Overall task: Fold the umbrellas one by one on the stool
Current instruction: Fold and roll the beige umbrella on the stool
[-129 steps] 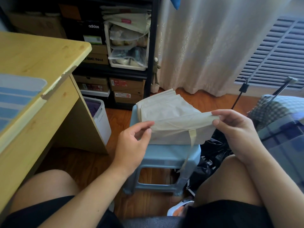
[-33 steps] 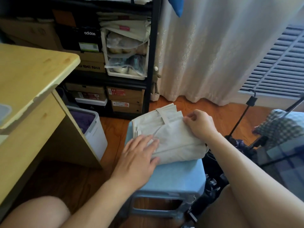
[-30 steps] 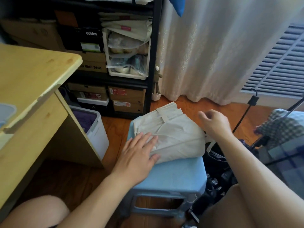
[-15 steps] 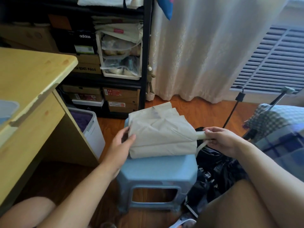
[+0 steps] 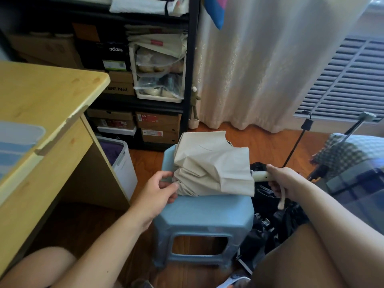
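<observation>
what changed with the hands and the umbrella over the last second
The right hand left the top of the beige umbrella and took hold of its handle at the right end. The left hand slid off the canopy, where it was pressing flat, and now pinches the folds at the left end. The umbrella remains on the blue stool.

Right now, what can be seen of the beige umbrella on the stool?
The beige umbrella is collapsed, its matte fabric canopy bunched in loose, creased pleats, not yet wrapped tight. It lies sideways across the back of the light blue plastic stool. Its cream handle sticks out past the stool's right edge, gripped by the right hand, with a wrist cord dangling below. The left hand pinches the fabric at the opposite end.
</observation>
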